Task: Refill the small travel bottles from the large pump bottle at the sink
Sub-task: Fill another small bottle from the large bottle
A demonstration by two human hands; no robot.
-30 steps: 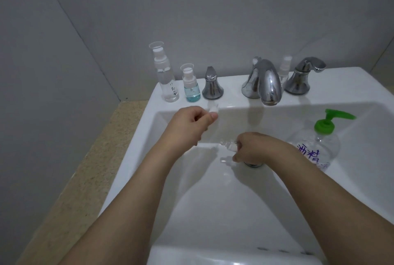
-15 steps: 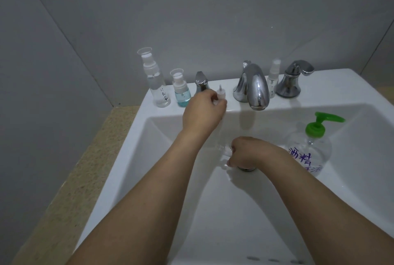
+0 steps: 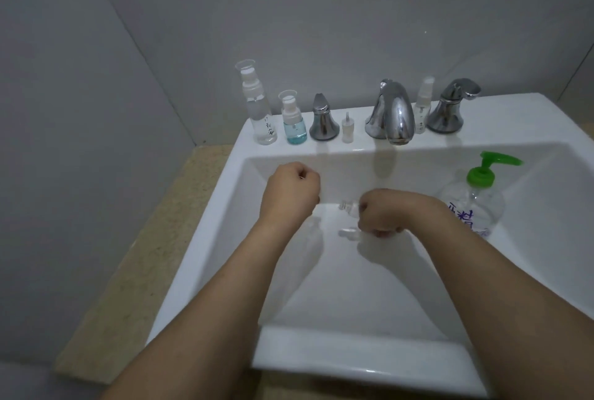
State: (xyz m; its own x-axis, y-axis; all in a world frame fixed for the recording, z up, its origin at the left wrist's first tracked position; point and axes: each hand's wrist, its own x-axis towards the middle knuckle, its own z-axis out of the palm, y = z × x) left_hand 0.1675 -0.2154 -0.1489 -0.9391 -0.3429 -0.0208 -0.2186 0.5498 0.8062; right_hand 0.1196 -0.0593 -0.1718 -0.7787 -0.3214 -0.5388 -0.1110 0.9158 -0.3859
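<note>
Both forearms reach in over the near rim of the white sink (image 3: 369,358), and down in the basin the right hand (image 3: 381,218) has its grip curled round a small clear travel bottle (image 3: 348,208), held on its side with the open neck poking out to the left, just above the basin floor. Across from it, the left hand (image 3: 291,192) hovers over the basin's left side, fingers curled into a loose fist with nothing visible in its grip. To the right, leaning against the basin's slope, the large pump bottle (image 3: 472,203) with its green pump head and blue lettering, just beside the right wrist. Now up to the back ledge: a small pump cap (image 3: 347,127) stands alone between the left tap handle (image 3: 323,123) and the chrome spout (image 3: 392,113). Left of that handle, a short bottle of blue liquid (image 3: 294,121), then a taller clear spray bottle (image 3: 258,107). Tucked between spout and right tap handle (image 3: 450,110), another small spray bottle (image 3: 422,105).
</note>
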